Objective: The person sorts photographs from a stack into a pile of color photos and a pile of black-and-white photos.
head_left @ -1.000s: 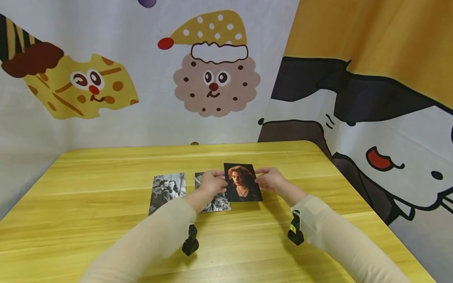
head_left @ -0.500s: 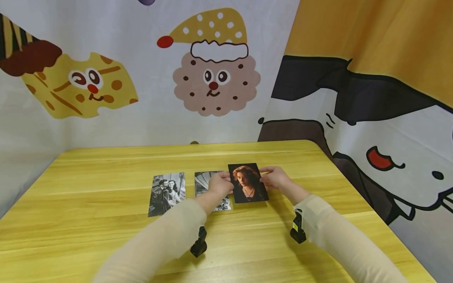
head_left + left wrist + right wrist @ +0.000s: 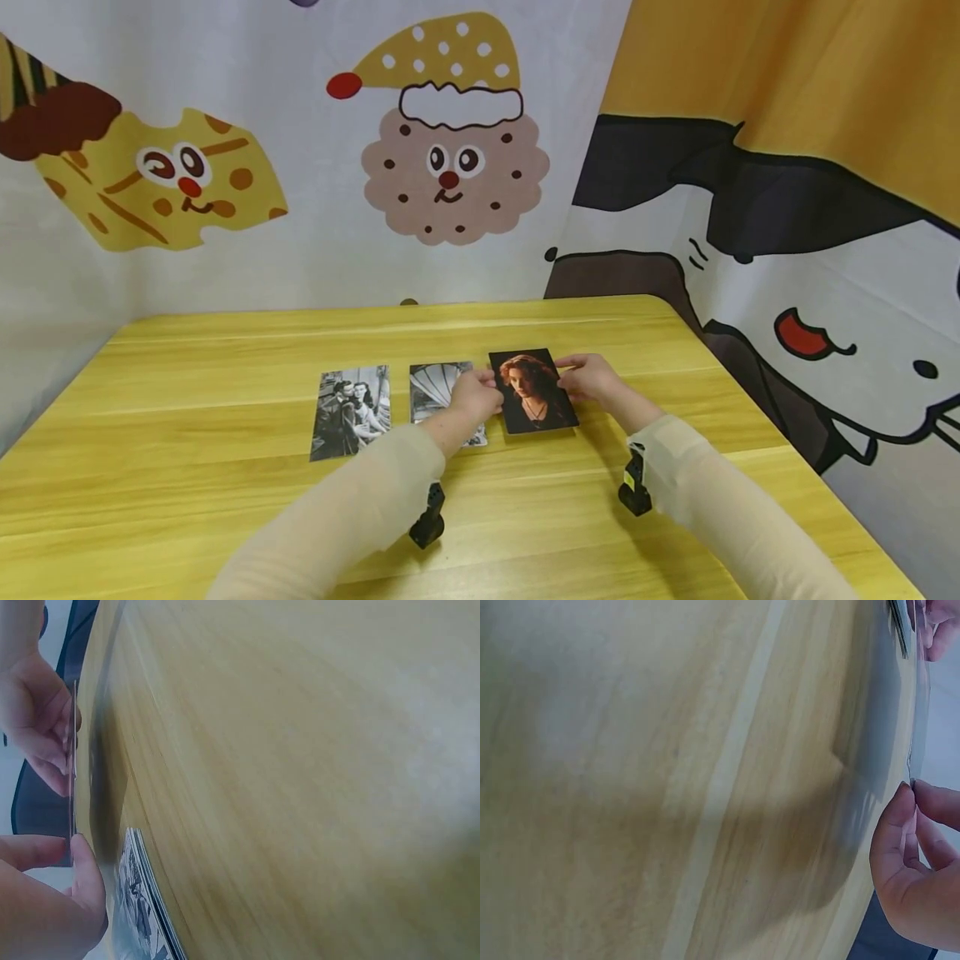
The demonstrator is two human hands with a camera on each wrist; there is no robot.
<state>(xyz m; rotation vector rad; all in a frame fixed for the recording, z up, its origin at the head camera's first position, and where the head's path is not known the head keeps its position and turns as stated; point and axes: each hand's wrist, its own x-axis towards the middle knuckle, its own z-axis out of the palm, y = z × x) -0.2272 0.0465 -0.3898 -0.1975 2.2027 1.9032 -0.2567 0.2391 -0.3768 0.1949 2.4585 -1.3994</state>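
A colour photo card (image 3: 534, 396) of a long-haired person on a dark ground is held just above the table, slightly tilted. My left hand (image 3: 477, 397) pinches its left edge, while my right hand (image 3: 591, 379) pinches the right one. Seen from the left wrist, the card (image 3: 73, 772) is edge-on between both hands. In the right wrist view, thumb and fingertip of the right hand (image 3: 919, 862) meet at the card's edge. Beneath the left hand lies a black-and-white photo (image 3: 435, 387), partly hidden by that hand. Its edge looks layered in the left wrist view.
Another black-and-white photo (image 3: 351, 412), of a couple, lies flat farther left. The wooden table (image 3: 225, 500) runs back to a curtain (image 3: 315, 267) printed with cartoon figures. Small black cameras hang at both wrists.
Both hands have shifted the colour photo card a little to the right and turned it slightly. More of the middle black-and-white photo now shows.
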